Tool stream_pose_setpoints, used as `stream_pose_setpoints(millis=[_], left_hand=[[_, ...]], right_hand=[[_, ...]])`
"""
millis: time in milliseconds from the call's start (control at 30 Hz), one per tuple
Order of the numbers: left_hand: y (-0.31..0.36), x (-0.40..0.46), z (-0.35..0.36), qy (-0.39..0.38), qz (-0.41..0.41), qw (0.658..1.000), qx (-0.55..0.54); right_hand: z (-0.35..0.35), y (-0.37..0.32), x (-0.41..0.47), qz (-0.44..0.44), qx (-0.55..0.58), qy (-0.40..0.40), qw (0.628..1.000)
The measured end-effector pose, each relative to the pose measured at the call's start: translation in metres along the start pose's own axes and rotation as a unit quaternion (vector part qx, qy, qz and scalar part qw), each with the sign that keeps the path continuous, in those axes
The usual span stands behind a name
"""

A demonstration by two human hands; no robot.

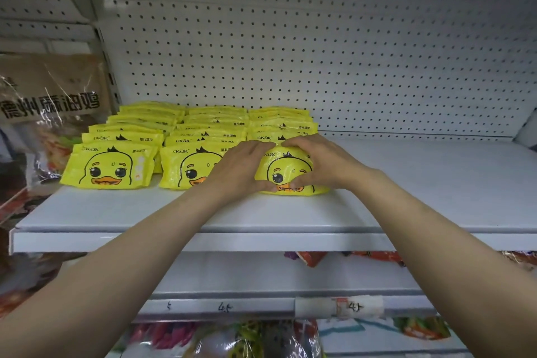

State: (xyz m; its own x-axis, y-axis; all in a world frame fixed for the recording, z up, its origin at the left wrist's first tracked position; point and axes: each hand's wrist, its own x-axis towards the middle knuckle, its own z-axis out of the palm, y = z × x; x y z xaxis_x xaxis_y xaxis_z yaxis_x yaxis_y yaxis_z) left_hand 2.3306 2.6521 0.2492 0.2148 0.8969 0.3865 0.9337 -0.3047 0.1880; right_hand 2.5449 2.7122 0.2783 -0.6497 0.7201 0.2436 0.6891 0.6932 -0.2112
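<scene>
Yellow wet-wipe packs with a cartoon duck face stand in three rows on a white shelf (406, 201). The front pack of the right row (286, 167) is held by both hands. My left hand (242, 167) grips its left side, fingers over the top edge and thumb at the bottom. My right hand (315, 161) grips its right side the same way, covering that end. The front pack of the left row (112, 167) and the front pack of the middle row (189, 167) stand untouched, with several packs (203, 122) lined up behind them.
A white pegboard wall (319, 52) backs the shelf. The shelf's right half holds nothing. A brown food bag (49, 102) hangs at the left. Lower shelves carry colourful snack packets (250, 337) and a price strip (340, 307).
</scene>
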Motion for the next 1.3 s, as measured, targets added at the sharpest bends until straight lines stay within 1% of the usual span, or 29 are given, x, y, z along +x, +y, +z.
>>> stream_pose_setpoints(millis=[200, 367, 533, 667, 833, 967, 1133, 1300], left_hand=[[-0.001, 0.001, 0.002, 0.001, 0.007, 1.000, 0.008], [0.008, -0.004, -0.002, -0.002, -0.005, 1.000, 0.025], [0.023, -0.017, -0.017, -0.003, -0.076, 0.996, 0.044], [0.037, -0.044, -0.040, 0.034, -0.130, 0.990, 0.037], [0.056, -0.101, -0.077, 0.075, -0.205, 0.975, 0.025], [0.069, -0.163, -0.108, 0.118, -0.235, 0.964, 0.041], [0.081, -0.246, -0.141, 0.147, -0.265, 0.948, 0.095], [0.088, -0.323, -0.163, 0.162, -0.295, 0.932, 0.133]], right_hand=[[0.000, -0.009, -0.002, 0.027, -0.036, -0.005, 0.999], [-0.003, -0.021, -0.007, 0.059, -0.069, -0.011, 0.996], [-0.007, -0.035, -0.014, 0.084, -0.101, -0.012, 0.991], [-0.020, -0.051, -0.027, 0.080, -0.097, 0.026, 0.992], [-0.041, -0.092, -0.051, 0.032, -0.062, 0.058, 0.996], [-0.050, -0.135, -0.077, -0.028, -0.028, 0.071, 0.997], [-0.039, -0.197, -0.107, -0.117, 0.018, 0.059, 0.991], [-0.015, -0.259, -0.131, -0.178, 0.056, 0.043, 0.982]])
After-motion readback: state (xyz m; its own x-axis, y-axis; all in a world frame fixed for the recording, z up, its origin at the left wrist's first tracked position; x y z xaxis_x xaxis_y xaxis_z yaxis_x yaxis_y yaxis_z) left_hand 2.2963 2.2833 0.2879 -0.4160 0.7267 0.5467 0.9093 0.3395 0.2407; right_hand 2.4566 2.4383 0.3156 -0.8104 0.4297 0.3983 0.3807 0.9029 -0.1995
